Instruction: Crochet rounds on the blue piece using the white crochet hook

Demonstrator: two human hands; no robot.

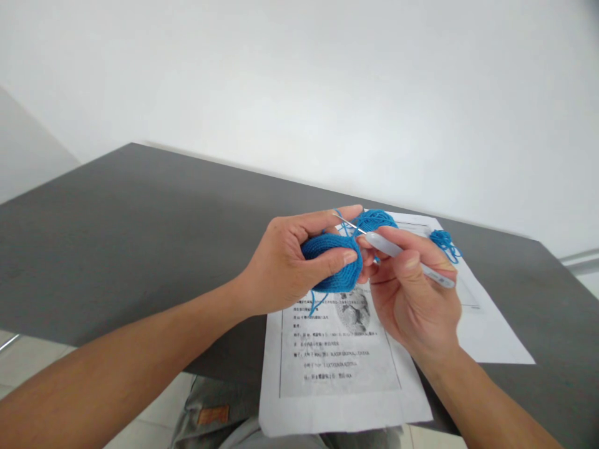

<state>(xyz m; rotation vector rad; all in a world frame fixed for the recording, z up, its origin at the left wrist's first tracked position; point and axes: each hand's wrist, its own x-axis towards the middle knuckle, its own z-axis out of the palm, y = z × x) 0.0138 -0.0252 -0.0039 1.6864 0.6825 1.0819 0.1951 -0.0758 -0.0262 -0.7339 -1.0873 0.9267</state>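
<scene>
My left hand (290, 262) is closed round a blue crocheted piece (333, 267), thumb pressed on its front and forefinger stretched over the top. My right hand (414, 293) is closed on a crochet hook (406, 255) with a pale grey handle; its metal tip reaches into the top edge of the piece by my left forefinger. Blue yarn runs from the work to a ball of blue yarn (374, 219) lying just behind my hands. Both hands hover above printed sheets.
A dark grey table (140, 237) stands against a white wall. Two printed paper sheets (337, 368) lie under my hands, the near one hanging over the table's front edge. A small tangle of blue yarn (444, 242) rests on the far sheet. My lap shows below.
</scene>
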